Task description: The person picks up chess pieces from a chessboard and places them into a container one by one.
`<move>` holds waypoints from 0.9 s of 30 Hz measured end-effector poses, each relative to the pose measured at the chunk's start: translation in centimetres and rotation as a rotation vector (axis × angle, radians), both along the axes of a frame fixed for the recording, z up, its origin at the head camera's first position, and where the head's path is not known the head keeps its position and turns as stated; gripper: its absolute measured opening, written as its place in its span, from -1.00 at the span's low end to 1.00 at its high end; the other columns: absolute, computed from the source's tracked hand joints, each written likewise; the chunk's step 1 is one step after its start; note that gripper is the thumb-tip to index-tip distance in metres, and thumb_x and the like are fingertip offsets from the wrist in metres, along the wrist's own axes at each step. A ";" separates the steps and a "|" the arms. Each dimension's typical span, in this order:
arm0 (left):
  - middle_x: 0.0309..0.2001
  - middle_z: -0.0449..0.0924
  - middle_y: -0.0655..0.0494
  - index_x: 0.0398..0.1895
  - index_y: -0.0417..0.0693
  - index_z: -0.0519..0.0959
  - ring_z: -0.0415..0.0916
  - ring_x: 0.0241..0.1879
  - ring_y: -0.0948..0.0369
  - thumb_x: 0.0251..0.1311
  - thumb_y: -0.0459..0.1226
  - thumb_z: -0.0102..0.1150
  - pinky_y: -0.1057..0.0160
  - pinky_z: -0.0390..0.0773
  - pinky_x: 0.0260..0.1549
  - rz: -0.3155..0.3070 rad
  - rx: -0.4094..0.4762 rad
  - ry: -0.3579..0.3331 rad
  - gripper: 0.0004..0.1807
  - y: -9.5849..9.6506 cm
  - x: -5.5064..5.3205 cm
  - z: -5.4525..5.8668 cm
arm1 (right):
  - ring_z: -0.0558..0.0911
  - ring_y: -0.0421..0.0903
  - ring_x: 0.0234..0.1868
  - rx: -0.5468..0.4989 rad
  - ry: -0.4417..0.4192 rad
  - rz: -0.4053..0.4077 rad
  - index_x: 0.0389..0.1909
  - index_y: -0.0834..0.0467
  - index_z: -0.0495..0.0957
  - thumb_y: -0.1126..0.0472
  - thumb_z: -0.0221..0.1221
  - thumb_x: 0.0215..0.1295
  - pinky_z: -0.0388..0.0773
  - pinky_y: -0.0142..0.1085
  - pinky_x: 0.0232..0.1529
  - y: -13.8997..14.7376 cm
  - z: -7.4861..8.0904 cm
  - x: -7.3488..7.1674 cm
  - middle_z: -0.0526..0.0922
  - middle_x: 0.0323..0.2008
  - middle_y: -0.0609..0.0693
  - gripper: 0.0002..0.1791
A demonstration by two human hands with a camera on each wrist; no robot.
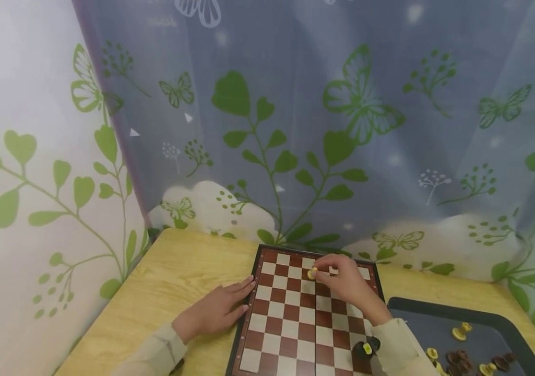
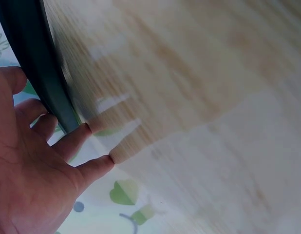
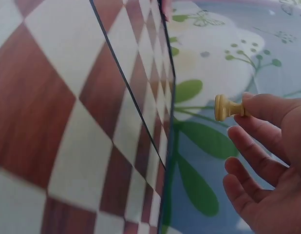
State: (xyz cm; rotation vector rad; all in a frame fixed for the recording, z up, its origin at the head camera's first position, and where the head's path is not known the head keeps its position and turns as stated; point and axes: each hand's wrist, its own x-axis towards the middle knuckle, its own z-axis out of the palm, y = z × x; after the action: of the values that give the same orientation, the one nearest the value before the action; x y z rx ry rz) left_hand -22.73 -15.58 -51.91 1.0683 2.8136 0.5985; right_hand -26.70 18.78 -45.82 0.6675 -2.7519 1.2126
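A pale yellow chess piece (image 1: 312, 274) is pinched between the thumb and fingertips of my right hand (image 1: 346, 282), over the far part of the chessboard (image 1: 290, 328). The right wrist view shows the piece (image 3: 225, 108) by its round base and narrow neck, held apart from the board; its top is hidden by the fingers. At the board's left edge lies my left hand (image 1: 220, 309), its fingers extended and fingertips against the dark rim. In the left wrist view, that hand (image 2: 41, 168) has spread fingers beside the board's dark side (image 2: 41, 58) and grips nothing.
To the right, a dark tray (image 1: 436, 303) holds several yellow and brown chess pieces. A black object with a yellow-green patch (image 1: 365, 348) is by the right sleeve, over the board's near right part. A patterned curtain (image 1: 295, 156) rises behind the wooden table (image 1: 192, 256).
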 end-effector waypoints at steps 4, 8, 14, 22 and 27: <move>0.60 0.07 -0.07 0.59 -0.15 0.16 0.21 0.49 -0.12 0.61 -0.06 -0.20 -0.43 0.29 0.28 0.006 -0.009 -0.003 -0.38 -0.1 0.1 0.0 | 0.65 0.14 0.05 0.015 0.027 -0.021 -0.12 0.14 0.78 0.23 0.35 0.32 0.60 0.13 0.03 1.4 0.3 0.5 0.73 -0.02 0.05 -0.84; 0.59 0.09 -0.06 0.59 -0.14 0.17 0.23 0.49 -0.11 0.61 -0.05 -0.19 -0.41 0.31 0.28 0.011 -0.007 0.008 -0.38 -0.1 0.1 -0.2 | 0.65 0.15 0.05 0.023 0.053 -0.042 -0.14 0.15 0.78 0.25 0.36 0.31 0.63 0.13 0.00 2.7 0.4 1.1 0.72 -0.02 0.08 -0.85; 0.60 0.08 -0.05 0.59 -0.13 0.16 0.24 0.48 -0.11 0.61 -0.04 -0.21 -0.41 0.33 0.28 0.005 -0.011 0.008 -0.38 0.0 0.0 -0.3 | 0.62 0.22 0.11 0.010 0.011 -0.061 -0.14 0.14 0.78 0.19 0.34 0.34 0.67 0.11 -0.02 4.6 1.1 1.9 0.70 0.01 0.15 -0.85; 0.60 0.08 -0.05 0.59 -0.13 0.16 0.24 0.48 -0.10 0.62 -0.03 -0.22 -0.42 0.33 0.27 0.004 -0.007 0.015 -0.38 0.0 -0.1 -0.5 | 0.62 0.06 -0.25 0.098 0.050 -0.161 -0.15 0.11 0.78 0.20 0.37 0.31 0.54 -0.19 -0.31 7.0 1.8 3.5 0.72 -0.02 0.12 -0.86; 0.60 0.08 -0.05 0.59 -0.13 0.16 0.24 0.48 -0.10 0.62 -0.03 -0.22 -0.43 0.32 0.26 0.001 0.000 0.008 -0.38 0.0 -0.2 -0.6 | 0.66 0.19 0.03 0.128 0.040 -0.200 -0.15 0.12 0.78 0.17 0.36 0.32 0.61 0.15 -0.02 8.9 1.5 4.7 0.73 -0.01 0.13 -0.84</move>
State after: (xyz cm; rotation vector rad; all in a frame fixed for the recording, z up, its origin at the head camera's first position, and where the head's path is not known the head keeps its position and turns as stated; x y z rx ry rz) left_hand -22.92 -15.59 -52.47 1.0718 2.8212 0.5951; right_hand -21.97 27.66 -44.30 0.4073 -2.7998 0.9800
